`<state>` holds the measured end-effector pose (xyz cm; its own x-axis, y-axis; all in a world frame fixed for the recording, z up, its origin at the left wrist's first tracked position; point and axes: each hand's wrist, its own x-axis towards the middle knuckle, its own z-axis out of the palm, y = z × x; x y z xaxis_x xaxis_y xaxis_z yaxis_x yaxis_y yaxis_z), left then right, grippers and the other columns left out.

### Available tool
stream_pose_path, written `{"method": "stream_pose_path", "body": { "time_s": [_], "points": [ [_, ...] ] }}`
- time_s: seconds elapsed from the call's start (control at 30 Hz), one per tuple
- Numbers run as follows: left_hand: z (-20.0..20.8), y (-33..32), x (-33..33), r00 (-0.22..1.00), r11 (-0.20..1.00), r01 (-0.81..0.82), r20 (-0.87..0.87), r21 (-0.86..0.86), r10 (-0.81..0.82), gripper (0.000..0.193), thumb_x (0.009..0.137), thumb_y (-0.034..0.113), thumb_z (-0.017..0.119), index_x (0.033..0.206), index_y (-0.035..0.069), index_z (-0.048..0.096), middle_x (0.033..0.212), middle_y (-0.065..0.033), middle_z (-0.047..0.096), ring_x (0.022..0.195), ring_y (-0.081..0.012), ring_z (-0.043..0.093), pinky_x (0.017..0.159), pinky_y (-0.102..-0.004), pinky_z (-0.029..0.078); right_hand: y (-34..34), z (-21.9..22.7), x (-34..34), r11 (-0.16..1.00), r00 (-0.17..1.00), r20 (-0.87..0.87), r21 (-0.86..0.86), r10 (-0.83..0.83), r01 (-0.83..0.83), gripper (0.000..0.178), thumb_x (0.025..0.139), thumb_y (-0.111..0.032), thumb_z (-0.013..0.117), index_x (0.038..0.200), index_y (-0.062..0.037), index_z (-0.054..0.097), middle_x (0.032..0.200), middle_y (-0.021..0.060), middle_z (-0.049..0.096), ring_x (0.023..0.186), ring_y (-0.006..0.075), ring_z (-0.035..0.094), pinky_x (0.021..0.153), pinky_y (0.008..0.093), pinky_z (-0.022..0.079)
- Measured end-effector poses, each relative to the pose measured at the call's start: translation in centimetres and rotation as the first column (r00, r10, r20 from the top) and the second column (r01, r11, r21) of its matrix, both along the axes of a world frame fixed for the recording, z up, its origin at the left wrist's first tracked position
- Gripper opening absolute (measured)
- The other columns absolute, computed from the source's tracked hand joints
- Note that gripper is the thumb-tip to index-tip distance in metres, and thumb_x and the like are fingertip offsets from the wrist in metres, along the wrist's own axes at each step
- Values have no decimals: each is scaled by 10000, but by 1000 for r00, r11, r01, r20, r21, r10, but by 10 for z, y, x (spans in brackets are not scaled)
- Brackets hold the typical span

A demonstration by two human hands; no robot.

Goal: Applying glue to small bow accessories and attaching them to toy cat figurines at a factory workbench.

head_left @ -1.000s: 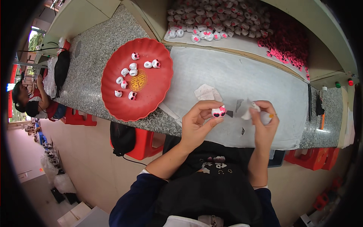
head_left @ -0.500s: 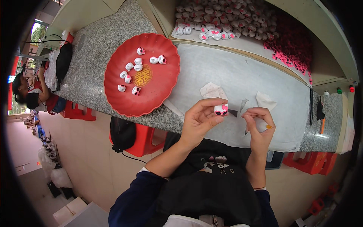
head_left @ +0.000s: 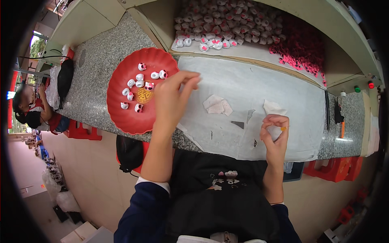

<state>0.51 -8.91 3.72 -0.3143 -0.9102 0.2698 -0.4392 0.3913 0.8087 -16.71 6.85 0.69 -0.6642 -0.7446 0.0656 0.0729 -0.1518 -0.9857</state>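
My left hand [head_left: 170,99] is over the right side of a red scalloped plate [head_left: 117,75], its fingers partly apart and nothing visible between them. Just left of that hand, a white bead-like animal head with pink bow and dark glasses [head_left: 149,86] lies on the plate among several similar white pieces [head_left: 139,84]. Above the paper-covered worktop, my right hand [head_left: 276,135] curls round a small pale bottle with a yellow-orange tip [head_left: 283,128]; most of the bottle is hidden by the fingers.
White paper [head_left: 243,83] covers the counter, with a crumpled cloth [head_left: 218,105], another scrap [head_left: 274,107] and a dark triangular piece [head_left: 238,124]. A shelf behind holds heaped white heads [head_left: 227,24] and pink parts [head_left: 302,60]. Far left, another person [head_left: 38,105] sits.
My left hand moved left from the paper to the plate and let go of the animal head, which now lies there. My right hand still holds the bottle in nearly the same place.
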Motion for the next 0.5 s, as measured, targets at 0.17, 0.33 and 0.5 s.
{"method": "stream_pose_path", "body": {
  "time_s": [0.17, 0.33, 0.5],
  "points": [
    [-20, -74, -96, 990, 818, 37, 131, -574, 47, 122, 697, 174, 591, 773, 81, 607, 729, -109, 566, 667, -252, 528, 591, -316, 415, 16, 3, -9, 966, 968, -38, 81, 248, -244, 159, 651, 87, 535, 754, -14, 467, 740, 57, 518, 597, 83, 430, 558, 187, 357],
    [-53, -97, -120, 937, 814, 64, 317, -578, 151, 106, 698, 135, 549, 756, 77, 616, 707, -132, 553, 673, -258, 528, 605, -350, 421, 18, -5, -15, 981, 974, -128, 82, 186, -177, 271, 632, 77, 504, 869, -28, 422, 880, 104, 462, 650, 104, 436, 528, 200, 372],
    [-33, -81, -113, 977, 923, -5, 195, -385, 87, 152, 696, 83, 539, 832, 98, 607, 755, -130, 544, 680, -216, 539, 607, -286, 431, 23, -6, -21, 977, 976, -34, -4, 214, -214, 343, 633, 22, 432, 963, -39, 358, 1021, 124, 357, 742, 147, 446, 501, 236, 417]
  ]
}}
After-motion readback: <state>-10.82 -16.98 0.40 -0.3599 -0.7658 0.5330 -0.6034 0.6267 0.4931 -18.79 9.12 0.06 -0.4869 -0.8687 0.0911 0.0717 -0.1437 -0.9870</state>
